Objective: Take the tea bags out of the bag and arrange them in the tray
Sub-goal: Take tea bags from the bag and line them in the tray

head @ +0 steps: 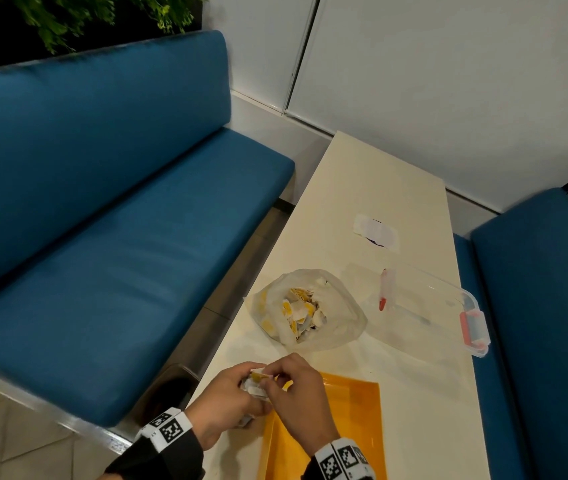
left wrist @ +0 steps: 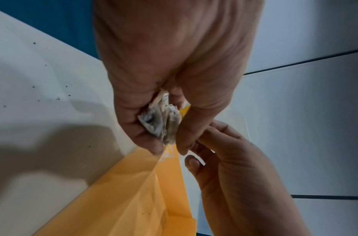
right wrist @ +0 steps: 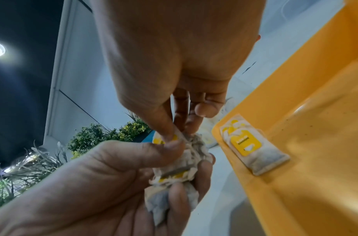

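Between both hands [head: 268,393], tea bags [head: 256,384]

A café or canteen booth is suggested: blue padded benches [head: 109,216] are set either side of a narrow cream table [head: 372,188], backed by white wall panels [head: 448,81] and leafy plants [head: 102,15].

head view looking down, wrist views close, all sharing tray [head: 355,410]

A clear lidded container [head: 431,306] with red latches sits on the cream worktop [head: 372,174]. 2 blue benches [head: 109,209] flank it, with green plants [head: 78,15] behind.
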`<action>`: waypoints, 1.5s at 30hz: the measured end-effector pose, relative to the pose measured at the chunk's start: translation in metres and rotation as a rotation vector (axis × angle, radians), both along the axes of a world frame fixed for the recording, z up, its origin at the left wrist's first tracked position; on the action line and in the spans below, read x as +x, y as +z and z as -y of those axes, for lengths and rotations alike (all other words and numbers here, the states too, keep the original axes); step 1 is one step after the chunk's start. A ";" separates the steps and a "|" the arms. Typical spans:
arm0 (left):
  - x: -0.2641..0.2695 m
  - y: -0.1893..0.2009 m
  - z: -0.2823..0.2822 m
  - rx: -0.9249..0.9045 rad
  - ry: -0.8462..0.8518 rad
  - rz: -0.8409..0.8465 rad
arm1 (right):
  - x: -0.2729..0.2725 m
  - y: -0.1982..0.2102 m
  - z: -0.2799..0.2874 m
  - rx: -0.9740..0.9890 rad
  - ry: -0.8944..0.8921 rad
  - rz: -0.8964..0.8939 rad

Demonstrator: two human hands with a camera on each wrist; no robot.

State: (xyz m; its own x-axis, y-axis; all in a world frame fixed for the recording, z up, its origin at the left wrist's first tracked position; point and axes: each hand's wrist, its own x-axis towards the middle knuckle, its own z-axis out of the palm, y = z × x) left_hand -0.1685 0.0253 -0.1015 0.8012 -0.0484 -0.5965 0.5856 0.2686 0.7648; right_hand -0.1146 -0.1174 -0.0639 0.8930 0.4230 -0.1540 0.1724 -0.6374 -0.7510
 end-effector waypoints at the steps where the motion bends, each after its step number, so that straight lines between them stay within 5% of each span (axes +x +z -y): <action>1: 0.000 0.001 -0.001 -0.005 -0.002 -0.008 | 0.001 0.000 0.001 0.012 -0.010 -0.013; 15: -0.007 -0.003 -0.006 -0.079 0.043 -0.080 | 0.024 0.029 0.024 0.140 0.012 -0.009; 24: -0.010 -0.008 -0.006 -0.045 0.063 -0.090 | 0.024 0.017 0.053 0.323 -0.108 -0.318; 35: -0.007 -0.006 0.005 0.070 0.004 -0.092 | 0.013 -0.031 0.073 0.187 -0.232 -0.367; 45: -0.007 -0.010 0.019 0.244 -0.079 -0.036 | 0.015 -0.064 0.060 -0.017 -0.174 -0.419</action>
State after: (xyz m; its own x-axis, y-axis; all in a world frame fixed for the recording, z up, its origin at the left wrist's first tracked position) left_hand -0.1751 0.0066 -0.1117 0.7786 0.0389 -0.6263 0.6255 0.0311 0.7796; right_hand -0.0999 -0.1774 -0.1277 0.8096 0.2661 -0.5233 -0.2555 -0.6428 -0.7222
